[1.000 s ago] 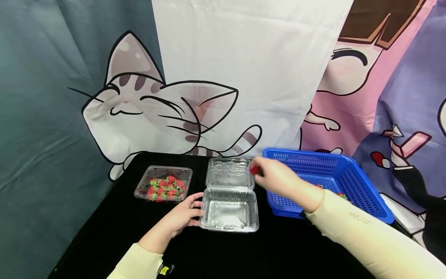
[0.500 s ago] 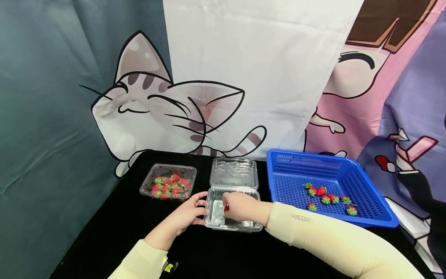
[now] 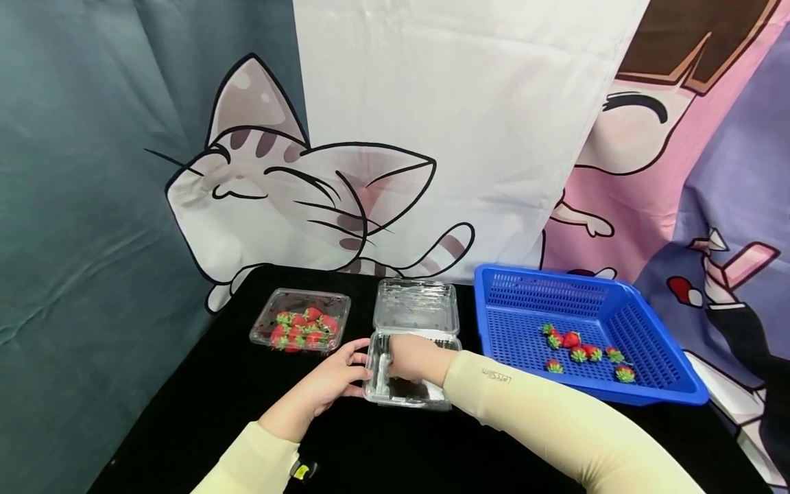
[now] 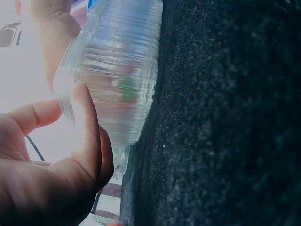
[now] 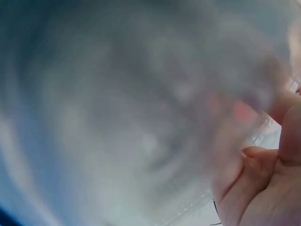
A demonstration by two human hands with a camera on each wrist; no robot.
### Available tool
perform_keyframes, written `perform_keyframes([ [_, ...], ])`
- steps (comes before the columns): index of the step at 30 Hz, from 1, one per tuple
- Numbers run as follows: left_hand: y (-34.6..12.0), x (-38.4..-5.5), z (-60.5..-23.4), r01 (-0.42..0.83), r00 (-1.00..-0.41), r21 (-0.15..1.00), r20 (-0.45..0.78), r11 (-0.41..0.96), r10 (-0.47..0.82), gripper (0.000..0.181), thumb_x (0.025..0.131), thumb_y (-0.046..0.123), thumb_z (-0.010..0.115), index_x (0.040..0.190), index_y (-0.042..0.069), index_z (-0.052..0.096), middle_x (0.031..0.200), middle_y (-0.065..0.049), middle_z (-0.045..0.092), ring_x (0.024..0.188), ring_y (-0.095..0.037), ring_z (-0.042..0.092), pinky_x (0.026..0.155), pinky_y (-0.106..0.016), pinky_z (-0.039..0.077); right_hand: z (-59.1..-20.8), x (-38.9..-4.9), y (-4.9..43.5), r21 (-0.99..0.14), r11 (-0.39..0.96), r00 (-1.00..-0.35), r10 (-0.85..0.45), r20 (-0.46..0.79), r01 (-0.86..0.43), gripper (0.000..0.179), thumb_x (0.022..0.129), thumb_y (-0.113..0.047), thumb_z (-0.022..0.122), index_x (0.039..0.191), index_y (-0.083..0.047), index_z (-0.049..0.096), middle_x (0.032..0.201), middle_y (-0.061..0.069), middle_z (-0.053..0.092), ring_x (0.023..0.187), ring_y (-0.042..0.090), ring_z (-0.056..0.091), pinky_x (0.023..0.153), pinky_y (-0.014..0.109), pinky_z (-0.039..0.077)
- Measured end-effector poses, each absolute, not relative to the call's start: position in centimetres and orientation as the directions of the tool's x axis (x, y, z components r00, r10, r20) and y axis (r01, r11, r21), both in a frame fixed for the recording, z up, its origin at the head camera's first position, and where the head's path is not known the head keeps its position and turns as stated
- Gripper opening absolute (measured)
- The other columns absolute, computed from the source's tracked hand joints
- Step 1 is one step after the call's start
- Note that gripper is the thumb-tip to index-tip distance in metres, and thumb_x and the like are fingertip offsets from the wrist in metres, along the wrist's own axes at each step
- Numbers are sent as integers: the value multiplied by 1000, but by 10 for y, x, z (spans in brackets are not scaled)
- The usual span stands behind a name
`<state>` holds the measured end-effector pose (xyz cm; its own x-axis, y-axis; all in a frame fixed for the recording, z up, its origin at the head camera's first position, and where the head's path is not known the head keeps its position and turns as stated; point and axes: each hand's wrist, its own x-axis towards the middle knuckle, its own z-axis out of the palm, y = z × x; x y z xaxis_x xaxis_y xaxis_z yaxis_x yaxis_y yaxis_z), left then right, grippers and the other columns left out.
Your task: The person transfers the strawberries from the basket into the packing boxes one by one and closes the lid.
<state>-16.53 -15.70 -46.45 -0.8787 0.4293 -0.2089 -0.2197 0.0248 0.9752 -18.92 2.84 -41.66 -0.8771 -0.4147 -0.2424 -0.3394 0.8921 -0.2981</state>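
A hinged clear plastic box stands with its lid laid back. My left hand steadies its left side, loosely spread fingertips at the rim and outer wall. Down inside the box, my right hand is curled, its fingertips hidden from the head view. Through the ribbed wall, the left wrist view shows a blurred strawberry with green leaves, at the right hand's fingers. Much of the right wrist view is blurred by plastic close to the lens; the curled right hand shows at its right side.
Left of the box sits another clear plastic box with several strawberries. On the right, a blue perforated basket holds several loose strawberries. Black cloth covers the table, and a printed curtain hangs behind it.
My right hand has moved left from beside the blue basket with a strawberry, then down deeper into the open box. My left hand stays at the box's left side. The head view has shifted slightly.
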Motion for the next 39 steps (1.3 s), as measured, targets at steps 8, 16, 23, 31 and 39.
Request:
perform_keyframes([
  [8, -155, -167, -462, -224, -874, 974, -214, 30, 436, 72, 89, 1, 60, 152, 1, 26, 128, -25, 48, 94, -26, 65, 72, -37, 58, -414, -188, 32, -376, 895, -888, -359, -289, -239, 22, 85, -15, 74, 81, -9, 53, 62, 3, 58, 47, 21, 65, 43, 28, 52],
  [16, -154, -167, -459, -225, -873, 974, -216, 30, 437, 72, 88, 0, 59, 152, 0, 27, 128, -26, 47, 94, -26, 64, 73, -36, 59, -414, -190, 31, -459, 871, -890, -342, -303, -178, 22, 87, -16, 74, 86, -6, 55, 65, 6, 59, 53, 25, 67, 51, 36, 58],
  [23, -155, -168, -462, -223, -868, 975, -208, 21, 451, 71, 89, 1, 59, 152, 0, 26, 128, -28, 47, 97, -28, 64, 73, -36, 58, -406, -188, 30, -405, 894, -891, -331, -310, -191, 22, 87, -19, 73, 80, -9, 55, 58, 4, 59, 45, 17, 61, 46, 29, 54],
  [31, -159, -168, -464, -235, -868, 972, -219, 19, 445, 71, 91, 1, 57, 153, 1, 24, 131, -28, 46, 100, -28, 64, 74, -38, 58, -377, -184, 36, -370, 900, -871, -360, -334, -230, 21, 88, -26, 70, 87, -9, 59, 63, 3, 62, 48, 16, 60, 48, 28, 51],
  [39, -158, -167, -463, -236, -870, 972, -214, 7, 445, 71, 91, 1, 59, 153, 1, 24, 131, -27, 45, 100, -28, 64, 75, -39, 58, -337, -188, 76, -203, 914, -877, -397, -270, -352, 29, 91, -38, 68, 102, -12, 69, 101, 3, 70, 91, 21, 66, 85, 40, 52],
])
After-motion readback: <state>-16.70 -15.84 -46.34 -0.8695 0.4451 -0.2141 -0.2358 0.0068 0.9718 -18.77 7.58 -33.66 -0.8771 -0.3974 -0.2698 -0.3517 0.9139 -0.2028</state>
